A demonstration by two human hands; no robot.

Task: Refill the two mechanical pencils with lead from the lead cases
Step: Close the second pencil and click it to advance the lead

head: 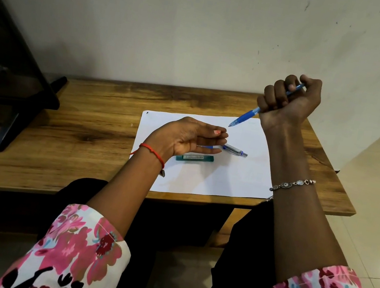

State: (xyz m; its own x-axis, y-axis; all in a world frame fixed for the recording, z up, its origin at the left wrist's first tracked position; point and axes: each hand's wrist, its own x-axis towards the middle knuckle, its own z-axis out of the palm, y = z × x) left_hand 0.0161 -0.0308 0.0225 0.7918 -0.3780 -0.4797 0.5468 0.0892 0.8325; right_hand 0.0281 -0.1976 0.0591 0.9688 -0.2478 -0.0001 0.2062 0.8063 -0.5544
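Observation:
My right hand point(289, 100) is raised above the table's far right and grips a blue mechanical pencil point(244, 116) in a fist, tip slanting down-left toward my left hand. My left hand point(185, 138) hovers over the white paper point(241, 178), palm turned up and right, fingers relaxed and nearly straight. A thin piece with a blue part point(205, 146) shows against its lower fingers; I cannot tell what it is. A second, clear-and-blue pencil point(236, 150) lies on the paper just past those fingertips. A green lead case point(195, 157) lies flat under the left hand.
The wooden table point(73, 123) stands against a pale wall. A black stand point(29, 100) takes up its left end. The table's right edge drops to a tiled floor point(376, 202). My knees sit under the front edge.

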